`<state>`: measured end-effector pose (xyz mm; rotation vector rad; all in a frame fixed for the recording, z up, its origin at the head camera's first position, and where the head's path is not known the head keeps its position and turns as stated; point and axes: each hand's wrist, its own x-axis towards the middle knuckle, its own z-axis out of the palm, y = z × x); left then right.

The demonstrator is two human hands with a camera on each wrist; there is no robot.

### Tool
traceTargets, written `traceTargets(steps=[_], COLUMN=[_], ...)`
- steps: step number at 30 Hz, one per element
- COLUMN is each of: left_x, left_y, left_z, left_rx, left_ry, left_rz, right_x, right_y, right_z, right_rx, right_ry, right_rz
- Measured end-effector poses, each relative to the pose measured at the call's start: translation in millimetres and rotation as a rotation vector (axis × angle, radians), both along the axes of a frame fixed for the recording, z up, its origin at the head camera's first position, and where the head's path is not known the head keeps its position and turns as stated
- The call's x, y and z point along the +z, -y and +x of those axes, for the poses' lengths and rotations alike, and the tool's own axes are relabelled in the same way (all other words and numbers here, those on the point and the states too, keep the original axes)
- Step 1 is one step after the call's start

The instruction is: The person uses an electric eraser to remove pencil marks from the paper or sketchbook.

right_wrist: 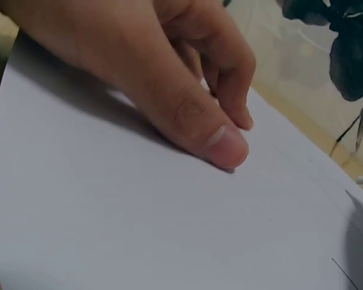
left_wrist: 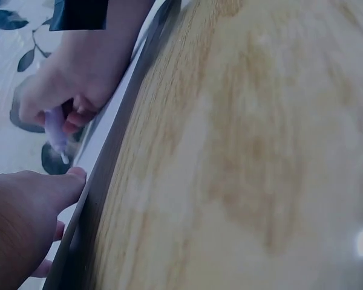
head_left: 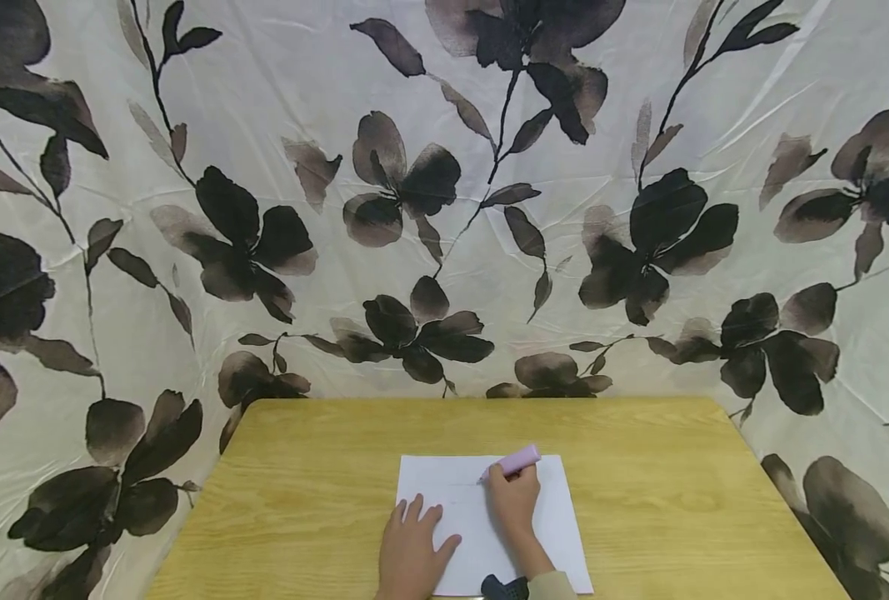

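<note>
The right hand (head_left: 515,504) is curled, thumb and fingers pinching a lilac pen-like tool (head_left: 521,461) near its narrow end. The thick barrel leans up and away to the right above the knuckles, while the fine tip slants down to the left, beyond the fingertips. Such a low grip probably gives close control of the tip and leaves the spot beneath it in sight; whether the tip actually touches the surface, I cannot tell.

The left hand (head_left: 414,550) has hold of nothing: its fingers are spread and straight, laid on the left side of a white sheet (head_left: 477,533), with the palm across the sheet's edge and the thumb pointing towards the other hand. Pressed there, it most likely serves as a weight against sliding and stays out of the tool's way.

The sheet lies flat under both hands, squarely in front of the person. Faint lines (head_left: 462,484) run on it just left of the tip. A light sleeve (head_left: 552,586) covers the right forearm behind the wrist, with a dark strap (head_left: 504,587) beside it.

Around the sheet spreads the wooden worktop (head_left: 654,492), and beyond the hands hangs a floral cloth (head_left: 302,83).
</note>
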<state>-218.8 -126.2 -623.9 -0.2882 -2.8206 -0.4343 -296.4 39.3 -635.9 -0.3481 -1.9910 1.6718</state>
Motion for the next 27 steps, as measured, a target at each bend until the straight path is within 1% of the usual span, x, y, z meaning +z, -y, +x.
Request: traceTargets(steps=[2,4,6,9,12,13,15,19,24,27], left_x=[0.2,-0.1,-0.4,-5.2,-12.0,-14.7,-16.8,-13.6,-11.3,-10.0], left_y=[0.7,1.1,1.4,2.0,4.7,5.3,6.7,7.0,1.9,-0.3], left_z=[-2.2,-5.4,-7.7,-9.0,-8.5,-7.2,-5.5,-5.4,-6.0,-5.8], left_rx=[-0.005,-0.003,-0.001,-0.001,0.000,0.004,0.020,0.038,0.031,0.034], left_ry=[-0.020,-0.035,-0.038,0.006,0.057,0.068,0.064,0.043,0.088,0.088], left_rz=[-0.005,-0.011,-0.010,-0.003,0.000,-0.001,0.004,0.016,0.004,0.008], right_x=[0.8,2.1,2.4,0.4,-3.8,-6.1,-8.6,-7.2,-3.6,-2.2], right_y=[0.0,-0.3,-0.5,-0.9,0.9,1.3,2.6,4.5,1.3,-0.3], right_z=[-1.4,-3.6,-5.4,-4.5,-1.5,0.2,1.5,0.0,-0.1,1.2], right_rx=[0.008,0.035,0.053,0.049,0.027,0.027,0.046,0.079,0.058,0.061], right_ry=[0.004,-0.001,-0.008,0.002,0.034,0.047,0.051,0.027,0.046,0.055], right_rz=[0.027,0.050,0.073,0.083,0.081,0.082,0.092,0.094,0.090,0.097])
